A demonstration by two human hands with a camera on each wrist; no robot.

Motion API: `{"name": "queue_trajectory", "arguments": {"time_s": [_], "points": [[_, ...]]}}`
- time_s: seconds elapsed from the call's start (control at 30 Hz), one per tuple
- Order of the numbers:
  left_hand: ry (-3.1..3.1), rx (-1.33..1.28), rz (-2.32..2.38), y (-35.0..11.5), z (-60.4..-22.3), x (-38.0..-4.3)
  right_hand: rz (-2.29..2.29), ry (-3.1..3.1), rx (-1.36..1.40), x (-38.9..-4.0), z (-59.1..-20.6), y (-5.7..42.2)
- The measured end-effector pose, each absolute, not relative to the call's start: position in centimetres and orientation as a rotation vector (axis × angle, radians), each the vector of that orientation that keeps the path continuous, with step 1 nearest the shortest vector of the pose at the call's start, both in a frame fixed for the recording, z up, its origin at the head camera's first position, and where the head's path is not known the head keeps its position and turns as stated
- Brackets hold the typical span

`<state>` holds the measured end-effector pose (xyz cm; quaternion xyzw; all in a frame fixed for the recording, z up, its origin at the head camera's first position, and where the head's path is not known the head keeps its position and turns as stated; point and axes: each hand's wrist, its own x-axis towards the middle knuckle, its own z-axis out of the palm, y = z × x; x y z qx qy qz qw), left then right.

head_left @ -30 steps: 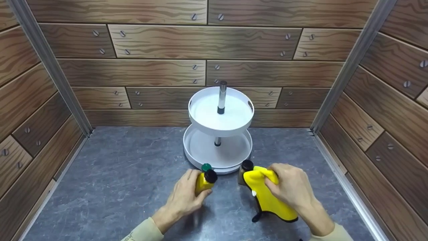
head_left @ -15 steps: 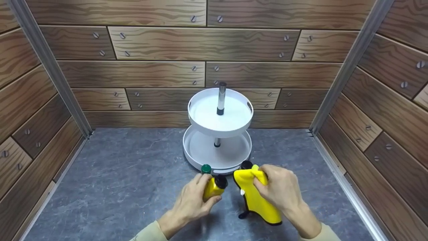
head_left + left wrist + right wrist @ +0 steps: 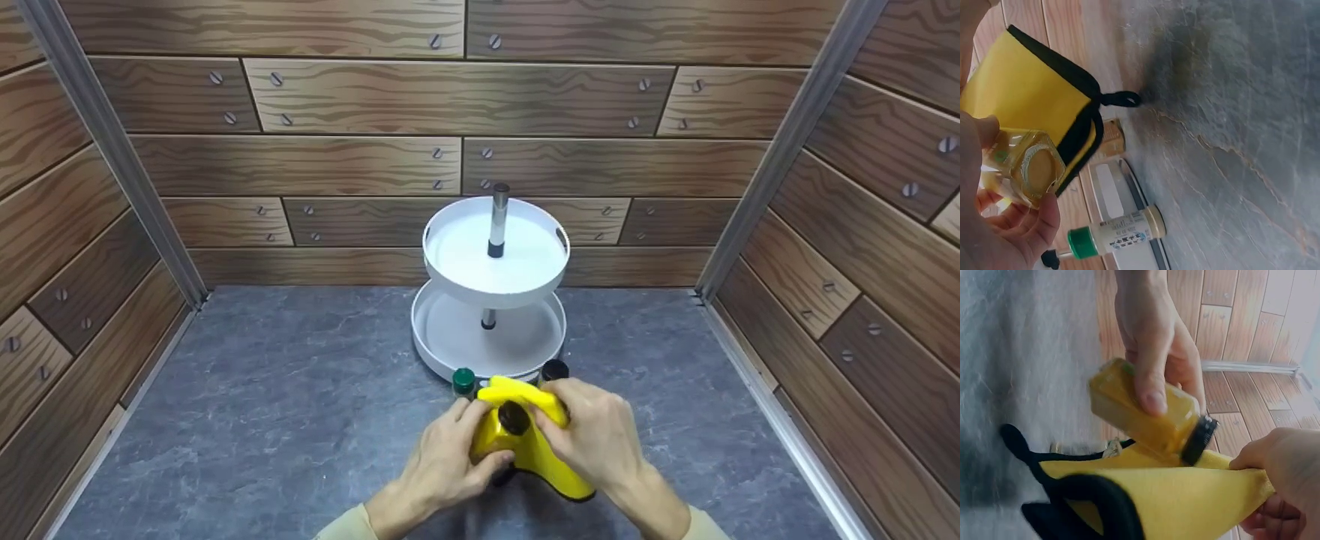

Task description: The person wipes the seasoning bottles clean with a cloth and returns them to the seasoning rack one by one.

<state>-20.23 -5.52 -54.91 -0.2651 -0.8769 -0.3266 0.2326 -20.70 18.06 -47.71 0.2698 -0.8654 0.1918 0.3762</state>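
My left hand point(image 3: 450, 454) grips a squarish spice jar point(image 3: 489, 436) with yellow contents and a black cap. In the right wrist view the jar point(image 3: 1140, 402) is tilted, its thumb-side face toward the camera. My right hand point(image 3: 600, 424) pinches the upper edge of a yellow pot holder point(image 3: 551, 469) with black trim and a hanging loop. The pot holder point(image 3: 1027, 84) hangs folded just above the table in the left wrist view. The jar's capped end overlaps the yellow cloth, right at it.
A white two-tier round tray point(image 3: 439, 358) with a metal post stands behind the hands. In front of it are a green-capped spice jar point(image 3: 1129, 232) at left and a black-capped jar point(image 3: 555, 370) at right. Wood-patterned walls point(image 3: 360, 165) enclose the grey tabletop point(image 3: 300, 375).
Both hands have drawn together: the left moved right with the spice jar, the right moved left with the pot holder. The jar and the cloth now overlap.
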Motion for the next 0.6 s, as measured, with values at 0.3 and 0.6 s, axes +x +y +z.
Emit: {"name": "queue_trajectory", "arguments": {"time_s": [0.3,0.6], "points": [[-2.372,-0.665,-0.934,-5.7,-55.0,-20.1,0.611,-2.207,0.930,-20.3,-49.2,17.4],[-2.358,-0.674,-0.926,-5.4,-55.0,-19.5,0.741,-2.096,0.993,-20.7,-50.3,17.3]]}}
